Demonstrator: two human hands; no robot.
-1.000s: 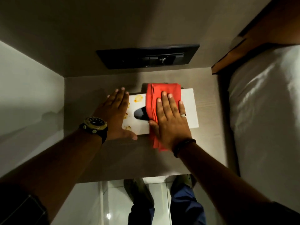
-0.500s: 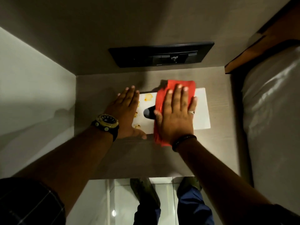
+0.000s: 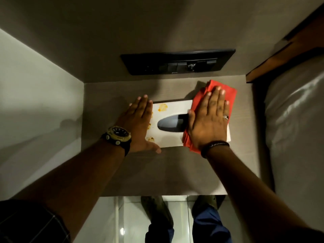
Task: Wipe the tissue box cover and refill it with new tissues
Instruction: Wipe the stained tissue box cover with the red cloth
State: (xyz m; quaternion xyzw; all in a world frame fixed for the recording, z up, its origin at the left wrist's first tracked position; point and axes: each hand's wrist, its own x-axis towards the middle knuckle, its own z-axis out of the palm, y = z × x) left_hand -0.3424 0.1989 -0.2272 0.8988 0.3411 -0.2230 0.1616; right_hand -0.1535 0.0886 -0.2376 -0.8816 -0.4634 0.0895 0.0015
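A white tissue box cover [image 3: 172,137] lies flat on the grey bedside shelf [image 3: 157,169], with a dark oval slot in its top and orange-yellow stains near its left end. My left hand [image 3: 138,123], wearing a watch, lies flat on the cover's left end with its thumb along the front edge. My right hand [image 3: 209,120] presses a folded red cloth [image 3: 228,92] flat on the cover's right end, covering the slot's right tip. The cloth overhangs the back and front edges. No tissues are visible.
A black switch panel [image 3: 177,63] is set in the back wall. A white wall [image 3: 35,95] bounds the shelf on the left. A bed with pale bedding [image 3: 296,137] and a wooden headboard [image 3: 289,51] stands on the right. Below the shelf's front edge are my feet on a tiled floor [image 3: 133,221].
My right hand has slid the red cloth from the middle of the cover to its right end, uncovering more of the slot. My left hand stays on the left end.
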